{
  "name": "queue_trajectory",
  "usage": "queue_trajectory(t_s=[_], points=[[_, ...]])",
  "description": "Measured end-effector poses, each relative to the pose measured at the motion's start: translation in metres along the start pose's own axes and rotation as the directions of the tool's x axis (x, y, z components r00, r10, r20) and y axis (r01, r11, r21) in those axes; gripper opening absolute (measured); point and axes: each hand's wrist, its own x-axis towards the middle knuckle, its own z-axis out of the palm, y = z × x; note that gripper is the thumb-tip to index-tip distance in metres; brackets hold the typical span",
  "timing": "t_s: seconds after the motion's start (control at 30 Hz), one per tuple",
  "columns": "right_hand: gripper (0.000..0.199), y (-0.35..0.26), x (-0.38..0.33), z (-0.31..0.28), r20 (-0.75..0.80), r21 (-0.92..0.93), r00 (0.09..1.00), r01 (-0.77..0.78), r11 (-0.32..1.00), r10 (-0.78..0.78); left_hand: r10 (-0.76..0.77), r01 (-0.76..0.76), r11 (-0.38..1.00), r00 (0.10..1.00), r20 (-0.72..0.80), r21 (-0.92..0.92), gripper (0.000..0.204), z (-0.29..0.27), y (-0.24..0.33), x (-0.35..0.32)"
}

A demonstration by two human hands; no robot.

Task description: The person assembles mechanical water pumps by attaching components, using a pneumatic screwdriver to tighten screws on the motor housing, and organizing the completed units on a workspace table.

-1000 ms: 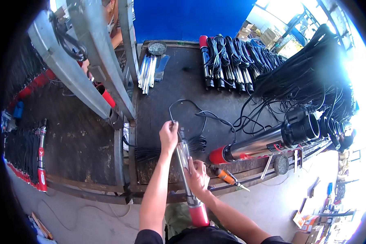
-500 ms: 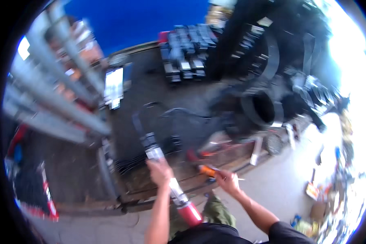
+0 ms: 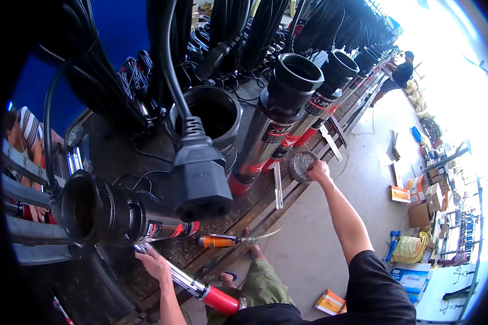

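Both hands busy at bench edge, one on slim pump, one on round mesh disc.

Left hand (image 3: pixel 156 264) closed around slim steel pump with red end (image 3: pixel 192 284), gripping near its upper part, red end sticking out toward body. Right hand (image 3: pixel 318 171) stretched far out, fingers curled onto grey mesh disc (image 3: pixel 302 165) at bench (image 3: pixel 114 157) edge. Orange screwdriver (image 3: pixel 218 241) lying between hands, nearer left. Big black plug (image 3: pixel 200 179) hanging above left hand.
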Motion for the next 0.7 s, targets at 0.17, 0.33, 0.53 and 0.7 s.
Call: queue_trajectory(t_s=[0.17, 0.33, 0.53, 0.7], points=[[0.020, 0.004, 0.002, -0.007, -0.287, 0.115, 0.947, 0.184, 0.976, -0.145, -0.022, 0.021, 0.999, 1.000, 0.016, 0.038, 0.050, -0.005, 0.006, 0.000], [0.026, -0.005, -0.012, -0.015, -0.257, 0.091, 0.952, 0.195, 0.977, -0.167, -0.107, 0.104, 0.985, 0.994, 0.010, 0.140, 0.044, -0.013, 0.008, 0.002], [0.032, -0.022, -0.049, -0.012, -0.159, 0.443, 0.982, 0.162, 0.882, -0.101, -0.063, 0.065, 0.996, 0.997, -0.037, 0.058, 0.057, -0.014, 0.004, 0.001], [0.022, -0.148, -0.228, -0.025, 0.239, 0.666, 0.934, 0.043, 0.745, -0.267, -0.094, 0.093, 0.995, 0.995, -0.024, -0.043, 0.061, -0.024, 0.004, -0.003]])
